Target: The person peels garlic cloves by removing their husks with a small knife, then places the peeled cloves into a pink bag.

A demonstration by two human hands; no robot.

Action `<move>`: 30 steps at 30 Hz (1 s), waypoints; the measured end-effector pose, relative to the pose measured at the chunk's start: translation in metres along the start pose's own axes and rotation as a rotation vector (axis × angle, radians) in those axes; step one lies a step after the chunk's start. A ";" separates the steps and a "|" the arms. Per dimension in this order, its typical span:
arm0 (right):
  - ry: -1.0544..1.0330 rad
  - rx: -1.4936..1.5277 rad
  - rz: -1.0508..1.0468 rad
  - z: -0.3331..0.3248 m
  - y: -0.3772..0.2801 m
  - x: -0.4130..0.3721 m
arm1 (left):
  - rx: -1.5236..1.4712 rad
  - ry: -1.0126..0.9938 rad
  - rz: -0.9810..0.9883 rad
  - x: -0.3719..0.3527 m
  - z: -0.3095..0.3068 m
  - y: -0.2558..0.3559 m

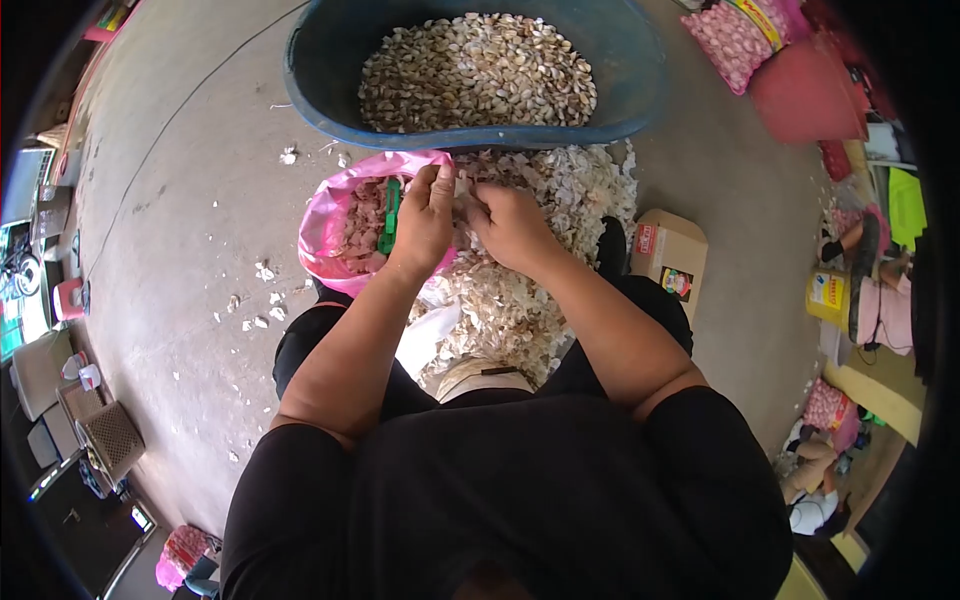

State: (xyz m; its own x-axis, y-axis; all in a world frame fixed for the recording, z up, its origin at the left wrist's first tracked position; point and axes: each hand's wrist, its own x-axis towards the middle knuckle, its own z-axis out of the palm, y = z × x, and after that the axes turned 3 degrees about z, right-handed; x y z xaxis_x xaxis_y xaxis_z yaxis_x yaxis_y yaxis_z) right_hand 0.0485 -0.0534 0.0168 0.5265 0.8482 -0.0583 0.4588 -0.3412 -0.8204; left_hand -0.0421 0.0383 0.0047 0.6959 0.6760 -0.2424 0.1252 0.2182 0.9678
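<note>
The right hand's [507,228] fingers are pinching a blurred pale piece [463,198], its long axis unclear; the left hand [424,225] is clenching just left of it, contents hidden. A green tool [388,216] is lying beside the left hand, running near to far, over an open pink bag [322,225]. Pale peelings [510,310] are spreading beneath; a blue tub [480,138] is sitting beyond.

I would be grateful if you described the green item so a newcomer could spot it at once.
Find the big blue tub at the top. Just below its left part sits the open pink bag. Inside, beside the left hand, is the narrow green item, set apart by colour from the dull reddish flakes.
</note>
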 end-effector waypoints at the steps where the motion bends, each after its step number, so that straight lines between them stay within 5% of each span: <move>1: -0.013 0.072 -0.009 -0.004 0.004 -0.002 | 0.016 -0.004 0.001 0.001 0.005 -0.001; 3: -0.039 0.215 -0.025 -0.014 0.012 -0.007 | -0.068 -0.072 -0.050 0.000 0.014 -0.001; 6: -0.163 1.114 0.502 -0.037 0.012 -0.015 | -0.515 0.065 -0.402 0.002 0.028 0.009; 7: -0.115 1.218 0.420 -0.047 0.015 -0.016 | -0.615 0.037 -0.469 0.002 0.028 0.019; 10: 0.062 0.801 0.524 -0.056 0.041 -0.010 | -0.572 -0.091 -0.447 0.005 0.029 0.011; 11: -0.069 -0.042 0.427 -0.063 0.047 -0.008 | -0.556 -0.134 -0.441 0.006 0.029 0.008; 14: 0.134 -0.781 0.138 -0.030 0.096 -0.035 | -0.512 -0.125 -0.498 0.007 0.034 0.004; 19: -0.023 0.093 0.436 -0.052 0.027 -0.023 | 0.055 -0.054 -0.212 0.005 0.049 -0.025; 22: 0.128 -0.042 0.237 -0.021 0.040 -0.029 | -0.032 -0.075 -0.305 -0.002 0.060 -0.017; 23: 0.148 0.013 0.288 -0.019 0.040 -0.028 | 0.017 -0.105 -0.375 -0.002 0.059 -0.015; 26: 0.108 0.361 0.553 -0.021 0.057 -0.015 | -0.043 0.016 -0.110 0.000 0.066 -0.032; 30: 0.005 0.187 0.547 -0.022 0.071 -0.015 | -0.278 -0.049 -0.360 0.002 0.057 -0.012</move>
State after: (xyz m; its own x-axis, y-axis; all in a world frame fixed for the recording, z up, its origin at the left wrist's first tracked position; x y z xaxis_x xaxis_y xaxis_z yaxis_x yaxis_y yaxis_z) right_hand 0.0892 -0.0990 -0.0279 0.6554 0.5666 -0.4994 -0.0146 -0.6516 -0.7584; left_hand -0.0021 -0.0036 -0.0037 0.6765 0.4894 -0.5503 0.1756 0.6185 0.7659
